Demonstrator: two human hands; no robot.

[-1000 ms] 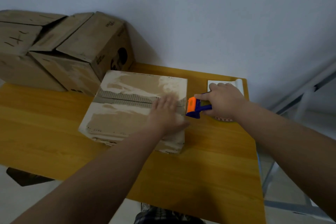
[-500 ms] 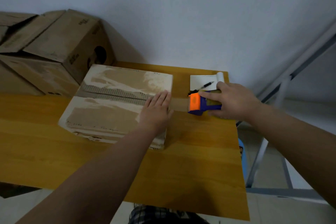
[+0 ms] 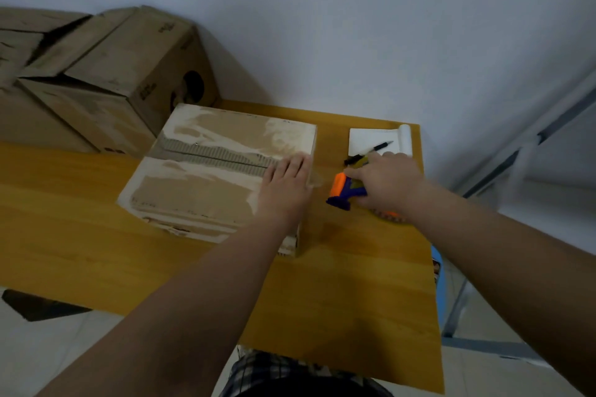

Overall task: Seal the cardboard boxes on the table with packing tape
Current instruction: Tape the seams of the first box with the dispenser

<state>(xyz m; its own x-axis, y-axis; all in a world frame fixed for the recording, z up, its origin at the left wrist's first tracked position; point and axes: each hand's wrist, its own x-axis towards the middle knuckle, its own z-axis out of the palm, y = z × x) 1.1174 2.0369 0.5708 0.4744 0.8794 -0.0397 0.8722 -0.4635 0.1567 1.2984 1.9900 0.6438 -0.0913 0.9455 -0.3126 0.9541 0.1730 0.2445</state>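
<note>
Wood table [image 3: 354, 284], white wall. Box [image 3: 206, 196] mid-table; left hand [image 3: 285, 185] flat on seam's right end, fingers [image 3: 290, 167] straight, together. Right hand [image 3: 387, 184] grips tape dispenser [image 3: 343, 190] just right of box. Risk: torn facing, adhesive may not hold under pull.

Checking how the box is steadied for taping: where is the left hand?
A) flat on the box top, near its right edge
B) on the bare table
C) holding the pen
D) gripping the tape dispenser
A: the left hand lies flat on the box by its right edge; the right hand grips the tape dispenser.
</note>
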